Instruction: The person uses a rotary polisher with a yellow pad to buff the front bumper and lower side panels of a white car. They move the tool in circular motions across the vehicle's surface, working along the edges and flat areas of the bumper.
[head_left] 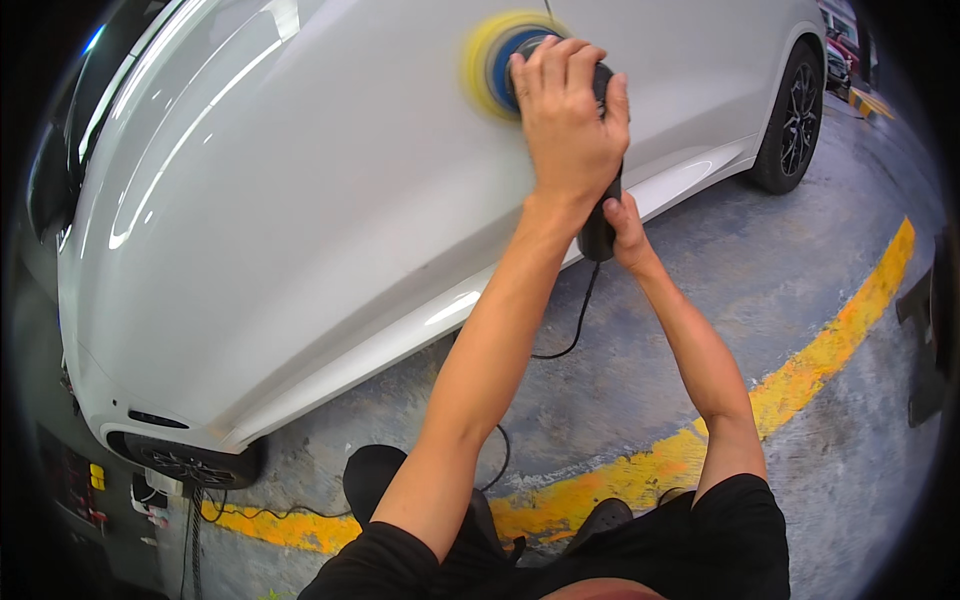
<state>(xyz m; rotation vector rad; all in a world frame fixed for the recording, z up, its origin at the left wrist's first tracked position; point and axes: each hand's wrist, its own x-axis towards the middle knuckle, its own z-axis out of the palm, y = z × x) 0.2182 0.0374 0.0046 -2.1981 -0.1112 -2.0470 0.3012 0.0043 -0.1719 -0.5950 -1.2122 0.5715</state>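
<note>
A black corded polisher [597, 238] is held with its round pad against the side of a white car [350, 170]. The yellow foam pad [478, 68] looks smeared, as if spinning, around a blue backing plate [507, 62]. My left hand [572, 125] is wrapped over the head of the polisher, fingers bent across its top. Lower down, my right hand [629, 232] grips the rear handle with the thumb along it. Part of the tool's body is hidden beneath my left hand and wrist.
The polisher's black cord [584, 322] drops to the grey floor [720, 260] and runs past my feet. A curved yellow line [840, 330] marks the floor. The car's wheels [795, 120] show at the right and lower left. A dark object [930, 330] stands at the right edge.
</note>
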